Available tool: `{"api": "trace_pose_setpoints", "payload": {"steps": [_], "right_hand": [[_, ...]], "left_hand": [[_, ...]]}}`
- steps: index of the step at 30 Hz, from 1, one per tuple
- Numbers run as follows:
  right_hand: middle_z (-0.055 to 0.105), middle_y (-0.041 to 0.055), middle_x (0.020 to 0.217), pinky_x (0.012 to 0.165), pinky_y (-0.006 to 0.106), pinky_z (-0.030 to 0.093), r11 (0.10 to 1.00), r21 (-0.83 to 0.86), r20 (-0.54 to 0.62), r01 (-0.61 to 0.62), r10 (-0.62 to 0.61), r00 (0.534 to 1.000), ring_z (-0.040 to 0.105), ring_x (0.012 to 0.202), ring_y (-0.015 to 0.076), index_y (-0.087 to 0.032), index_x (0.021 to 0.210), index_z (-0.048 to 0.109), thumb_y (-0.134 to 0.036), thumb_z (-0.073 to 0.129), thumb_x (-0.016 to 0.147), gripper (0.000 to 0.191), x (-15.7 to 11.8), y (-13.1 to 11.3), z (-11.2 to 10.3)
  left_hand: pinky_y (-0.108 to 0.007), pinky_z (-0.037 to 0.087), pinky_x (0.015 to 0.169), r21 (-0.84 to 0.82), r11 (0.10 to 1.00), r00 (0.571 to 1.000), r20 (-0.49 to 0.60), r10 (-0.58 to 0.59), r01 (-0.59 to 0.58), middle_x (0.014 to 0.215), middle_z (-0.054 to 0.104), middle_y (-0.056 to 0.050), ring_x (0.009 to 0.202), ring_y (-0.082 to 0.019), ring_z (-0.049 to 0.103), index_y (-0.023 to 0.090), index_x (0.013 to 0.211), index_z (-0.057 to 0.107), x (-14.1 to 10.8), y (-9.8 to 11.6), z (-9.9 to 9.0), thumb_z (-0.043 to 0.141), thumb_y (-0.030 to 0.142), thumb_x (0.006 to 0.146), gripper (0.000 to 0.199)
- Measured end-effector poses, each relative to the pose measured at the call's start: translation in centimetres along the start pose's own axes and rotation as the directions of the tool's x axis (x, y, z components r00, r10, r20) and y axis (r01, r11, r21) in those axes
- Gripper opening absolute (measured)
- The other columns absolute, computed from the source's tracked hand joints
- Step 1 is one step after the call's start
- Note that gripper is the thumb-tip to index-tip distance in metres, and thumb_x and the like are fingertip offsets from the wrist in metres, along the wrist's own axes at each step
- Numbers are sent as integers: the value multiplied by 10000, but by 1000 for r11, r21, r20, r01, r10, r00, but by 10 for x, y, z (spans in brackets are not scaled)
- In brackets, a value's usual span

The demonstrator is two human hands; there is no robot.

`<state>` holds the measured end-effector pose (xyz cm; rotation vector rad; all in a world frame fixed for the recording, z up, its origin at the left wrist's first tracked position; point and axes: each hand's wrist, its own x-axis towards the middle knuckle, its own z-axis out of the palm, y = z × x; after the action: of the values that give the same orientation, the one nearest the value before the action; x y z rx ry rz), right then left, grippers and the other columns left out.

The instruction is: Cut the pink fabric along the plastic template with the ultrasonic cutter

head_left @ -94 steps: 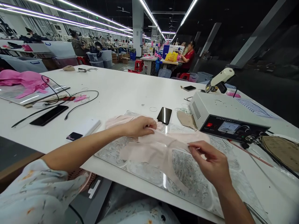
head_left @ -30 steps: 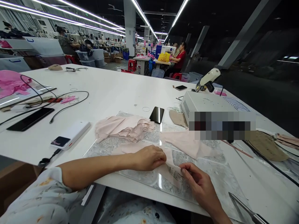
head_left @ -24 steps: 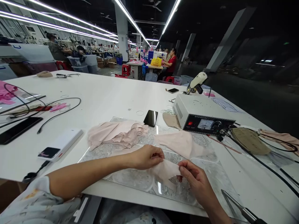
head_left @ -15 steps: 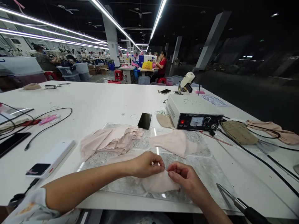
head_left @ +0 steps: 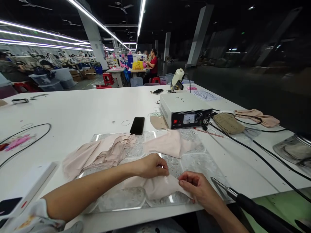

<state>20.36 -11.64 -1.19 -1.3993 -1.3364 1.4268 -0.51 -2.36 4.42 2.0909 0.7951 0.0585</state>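
A pale pink fabric piece (head_left: 157, 187) lies over the front of a clear mat (head_left: 121, 199). My left hand (head_left: 154, 166) pinches its upper edge, fingers curled and closed. My right hand (head_left: 195, 187) grips the same piece at its right side between thumb and fingers. Behind my left forearm rests a layered stack of pink fabric pieces (head_left: 99, 152). Another pink piece (head_left: 167, 142) lies flat beyond my hands. Right of my right hand is a pen-like tool (head_left: 243, 197) with a metal tip and black handle.
A grey control box (head_left: 187, 111) with a dial stands behind the mat, its black cable (head_left: 255, 158) running right. A black phone (head_left: 137, 125) lies beside it. A white device (head_left: 31, 184) is at left, a glass jar (head_left: 291, 149) at right. A person in red (head_left: 153, 63) sits farther off.
The view has turned to the right. My hands have moved slightly apart, and the fabric between them now stretches out wider.
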Motion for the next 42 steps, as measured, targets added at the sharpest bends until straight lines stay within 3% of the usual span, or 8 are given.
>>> {"api": "trace_pose_setpoints", "payload": {"steps": [4, 7, 13, 19, 25, 31, 36, 42], "right_hand": [[576, -1, 613, 548, 260, 455, 997, -81, -196, 7, -22, 980, 531, 589, 137, -176, 744, 671, -516, 657, 739, 341, -7, 11, -10], [617, 20, 645, 589, 292, 475, 992, -121, -317, -22, -17, 948, 565, 610, 162, -179, 787, 676, -497, 648, 723, 325, -13, 18, -14], [682, 57, 710, 585, 302, 501, 988, -143, -377, -64, 6, 926, 612, 614, 183, -188, 896, 708, -534, 613, 730, 395, -30, 25, -22], [651, 40, 610, 479, 289, 467, 975, -209, -347, -77, 0, 938, 600, 548, 188, -204, 863, 704, -535, 554, 773, 375, -28, 24, -25], [621, 7, 601, 504, 254, 489, 896, -440, -267, 59, -193, 944, 586, 532, 150, -210, 852, 677, -408, 540, 856, 241, -34, 26, -22], [617, -23, 658, 475, 195, 479, 640, -728, -188, 246, -531, 826, 573, 483, 93, -215, 964, 640, -231, 501, 911, 149, -45, 31, -19], [580, -3, 693, 464, 173, 470, 413, -854, -47, 317, -668, 743, 580, 488, 82, -186, 1075, 633, -140, 438, 934, 245, -49, 33, -12], [577, 24, 717, 491, 179, 481, 397, -862, -65, 316, -705, 706, 602, 541, 91, -140, 1115, 643, -68, 404, 925, 313, -52, 41, -6]], "left_hand": [[-201, 450, 610, 185, 981, 998, 0, 60, -59, 723, 659, 1, 674, -139, 606, 154, 753, 690, 40, 4, 6, 638, 164, 840, 102], [-278, 491, 711, 319, 945, 994, -55, 98, -75, 900, 656, -58, 772, -193, 637, 141, 842, 692, 61, 7, 15, 634, 136, 844, 59], [-308, 491, 836, 427, 889, 977, -52, 206, -164, 1002, 620, -77, 893, -203, 622, 149, 972, 684, 43, 8, 26, 559, 138, 921, 135], [-223, 496, 727, 485, 808, 929, 25, 370, -335, 915, 624, -45, 765, -144, 608, 159, 945, 689, 23, -10, 43, 570, 153, 921, 122], [-288, 480, 729, 639, 643, 861, 59, 506, -422, 957, 612, -75, 777, -179, 587, 160, 1094, 644, 27, -12, 47, 488, 202, 968, 205], [-303, 438, 733, 713, 520, 817, 130, 562, -471, 1064, 621, -105, 831, -189, 579, 129, 1163, 591, 27, -12, 45, 461, 157, 966, 237], [-324, 429, 784, 709, 449, 765, 199, 612, -544, 1197, 610, -124, 904, -193, 571, 105, 1211, 549, 26, -13, 46, 375, 162, 1000, 279], [-324, 407, 723, 749, 479, 812, 134, 568, -458, 1067, 616, -100, 894, -217, 571, 164, 1310, 474, 25, -6, 56, 404, 238, 1016, 312]]}}
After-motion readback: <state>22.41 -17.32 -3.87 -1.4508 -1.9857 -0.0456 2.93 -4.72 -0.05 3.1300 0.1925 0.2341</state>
